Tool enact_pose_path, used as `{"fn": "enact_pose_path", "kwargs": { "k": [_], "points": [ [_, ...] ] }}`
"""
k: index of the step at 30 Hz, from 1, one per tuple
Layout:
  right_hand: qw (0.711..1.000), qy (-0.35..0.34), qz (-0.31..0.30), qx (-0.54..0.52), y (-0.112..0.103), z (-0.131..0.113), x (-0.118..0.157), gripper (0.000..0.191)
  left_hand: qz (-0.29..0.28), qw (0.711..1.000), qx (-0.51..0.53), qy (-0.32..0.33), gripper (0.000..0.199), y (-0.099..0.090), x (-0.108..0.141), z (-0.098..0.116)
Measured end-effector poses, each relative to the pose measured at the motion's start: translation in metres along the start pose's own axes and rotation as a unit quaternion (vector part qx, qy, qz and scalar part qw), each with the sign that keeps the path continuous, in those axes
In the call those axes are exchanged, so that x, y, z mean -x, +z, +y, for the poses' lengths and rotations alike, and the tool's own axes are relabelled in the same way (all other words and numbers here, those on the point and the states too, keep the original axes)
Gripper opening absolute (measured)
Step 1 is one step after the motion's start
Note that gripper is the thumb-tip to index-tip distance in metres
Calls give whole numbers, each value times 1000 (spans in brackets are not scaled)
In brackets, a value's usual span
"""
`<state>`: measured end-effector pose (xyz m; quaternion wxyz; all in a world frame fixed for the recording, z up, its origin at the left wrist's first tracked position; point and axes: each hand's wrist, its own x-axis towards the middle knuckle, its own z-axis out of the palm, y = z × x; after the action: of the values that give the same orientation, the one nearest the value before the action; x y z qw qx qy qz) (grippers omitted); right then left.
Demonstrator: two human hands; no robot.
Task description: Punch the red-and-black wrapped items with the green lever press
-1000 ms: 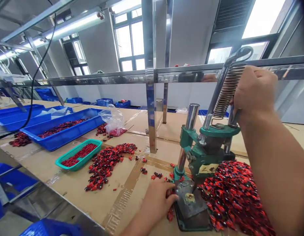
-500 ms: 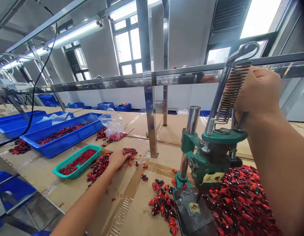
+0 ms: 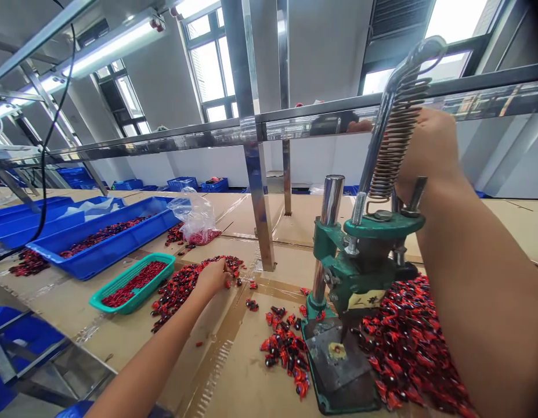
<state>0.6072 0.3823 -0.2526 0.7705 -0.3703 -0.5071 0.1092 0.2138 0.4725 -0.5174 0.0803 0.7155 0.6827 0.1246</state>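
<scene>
My left hand [image 3: 213,278] is at the right side of a pile of small red and black plastic parts [image 3: 181,290], with its fingers bent together. Whatever is between them is too small to make out. My right hand [image 3: 432,142] is raised and closed behind the coil spring [image 3: 397,145] of a green hand press [image 3: 360,278]; the spring hides what it grips. On the press base lies a dark metal plate [image 3: 338,360] with a small yellowish seat [image 3: 337,350] and no part on it. More red and black parts [image 3: 286,348] lie left of the base.
A large heap of red and black parts [image 3: 416,342] lies right of the press, under my right forearm. To the left are a green basket [image 3: 94,302] of red pieces, a blue tray [image 3: 83,268] and a clear plastic bag [image 3: 192,217]. A metal post [image 3: 257,203] stands behind.
The view has shifted slightly, so most things appear a little left and higher. My left fingers have curled in at the pile's edge. My right hand stays closed behind the spring.
</scene>
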Motion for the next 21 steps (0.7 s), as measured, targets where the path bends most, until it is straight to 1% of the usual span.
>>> {"fn": "enact_pose_path", "kwargs": {
  "k": [2,3,5,8,10,13,14,17,19,21],
  "points": [
    [999,47,17,7,2,0,0,25,19,998,53,27,14,-5,8,4],
    [998,52,15,16,2,1,0,23,25,995,86,45,14,-7,13,9],
    [999,43,4,23,2,5,-3,20,29,984,156,78,21,-7,24,21],
    [999,28,-10,21,0,11,-7,21,24,963,244,114,36,-1,47,48],
    [999,23,-9,23,-1,12,-8,23,23,941,314,121,43,6,68,69],
    [999,24,-10,33,-2,9,-5,24,17,901,415,126,40,20,104,102],
    [999,22,-12,37,-2,7,-4,24,6,892,431,137,37,26,116,114],
    [998,16,-29,49,-3,3,0,23,-30,883,430,185,28,47,144,147],
    [998,10,-45,53,-4,4,0,23,-36,886,419,195,28,63,155,167],
    [997,2,-55,54,-4,6,-2,23,-29,896,396,200,31,78,160,183]
  ]
}}
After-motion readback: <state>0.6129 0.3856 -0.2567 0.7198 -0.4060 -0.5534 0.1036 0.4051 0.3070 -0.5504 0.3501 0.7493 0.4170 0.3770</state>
